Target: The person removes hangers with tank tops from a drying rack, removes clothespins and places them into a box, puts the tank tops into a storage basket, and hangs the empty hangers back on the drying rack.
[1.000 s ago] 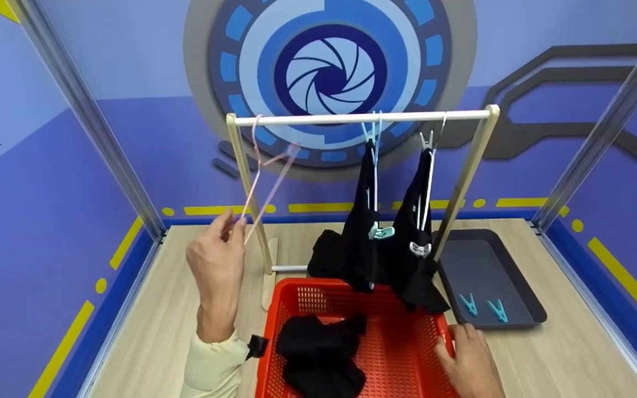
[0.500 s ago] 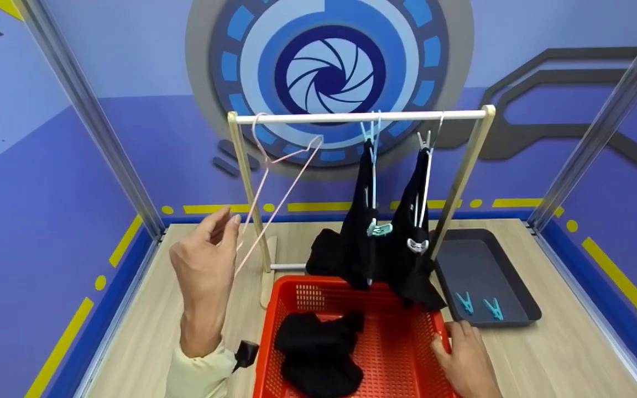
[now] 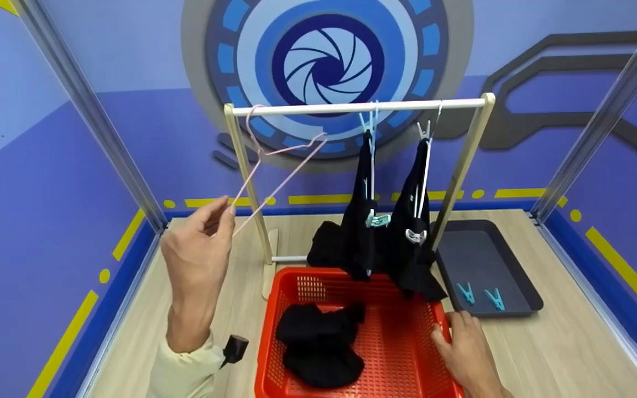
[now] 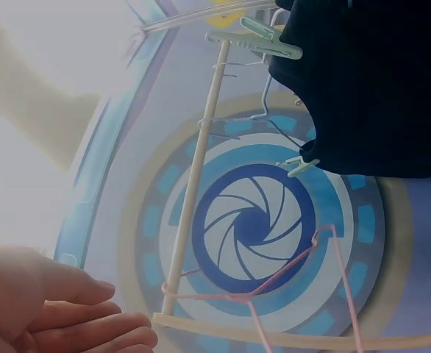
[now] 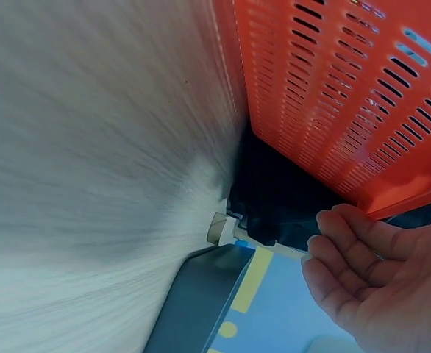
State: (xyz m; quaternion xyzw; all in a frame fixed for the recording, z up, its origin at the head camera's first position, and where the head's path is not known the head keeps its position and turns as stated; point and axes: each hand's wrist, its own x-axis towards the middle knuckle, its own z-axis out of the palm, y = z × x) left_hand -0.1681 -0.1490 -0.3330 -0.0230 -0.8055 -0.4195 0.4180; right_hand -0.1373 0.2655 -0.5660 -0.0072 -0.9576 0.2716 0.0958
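A pink hanger hangs by its hook at the left end of the rack's white bar. My left hand is raised in front of it with loosely bent fingers. In the left wrist view these fingers hold nothing and are apart from the hanger. My right hand grips the right rim of the red basket, thumb inside and fingers outside. Black clothes lie in the basket's left part. Two black garments hang on hangers at the bar's right half, held by clothespins.
A dark grey tray lies at the right on the wooden table, with two turquoise clothespins in it. The rack's wooden posts stand behind the basket. Patterned walls and metal posts enclose the table.
My left hand has moved left and a little back from the pink hanger. The hanger has turned, its far end swinging right. My right hand stays on the basket rim.
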